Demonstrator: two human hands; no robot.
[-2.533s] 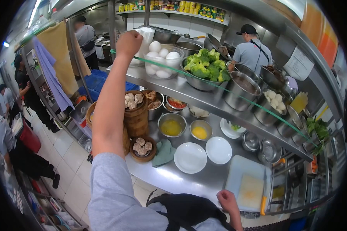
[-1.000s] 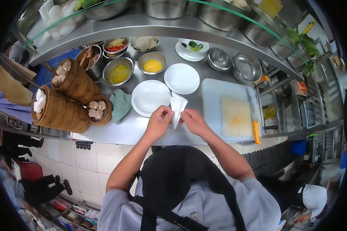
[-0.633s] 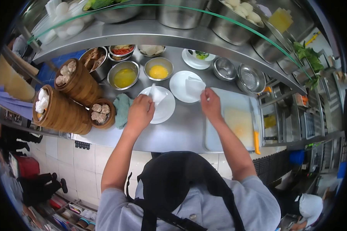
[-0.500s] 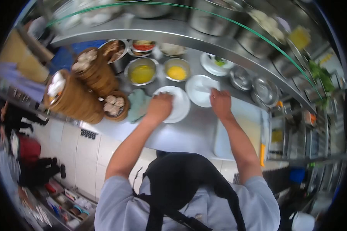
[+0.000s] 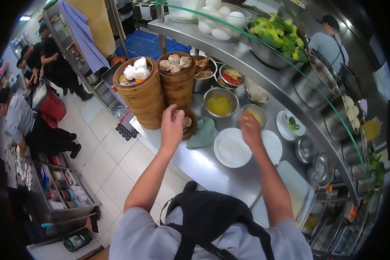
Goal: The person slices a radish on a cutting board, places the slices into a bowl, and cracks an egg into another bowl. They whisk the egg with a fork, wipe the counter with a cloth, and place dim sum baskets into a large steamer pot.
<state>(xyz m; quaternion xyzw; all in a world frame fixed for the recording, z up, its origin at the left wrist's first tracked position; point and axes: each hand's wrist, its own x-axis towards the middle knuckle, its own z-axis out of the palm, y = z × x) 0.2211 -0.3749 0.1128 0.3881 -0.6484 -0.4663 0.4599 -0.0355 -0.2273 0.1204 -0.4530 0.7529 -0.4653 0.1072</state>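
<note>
My left hand (image 5: 172,128) is over the left side of a small bamboo steamer basket (image 5: 191,130), its fingers apart and curved. Pleated dumplings (image 5: 186,121) sit in that basket, partly covered by the hand. My right hand (image 5: 251,133) is closed at the near side of a metal bowl (image 5: 261,112) with yellow contents, and yellow bits show at its pinched fingertips. A white plate (image 5: 232,148) lies between my hands, and a second white plate (image 5: 273,147) is partly behind my right wrist. A green cloth (image 5: 203,133) touches the basket.
Tall steamer stacks (image 5: 138,102) stand at the left. Behind are a bowl of yellow liquid (image 5: 221,102) and other ingredient bowls. A cutting board (image 5: 281,186) lies right. A steel shelf (image 5: 229,47) overhangs the counter, holding eggs and broccoli (image 5: 277,34). Several people work at the far left.
The view has swung left. My left hand has left the white plate for the small basket; my right hand has moved from the second plate to the yellow bowl and closed there.
</note>
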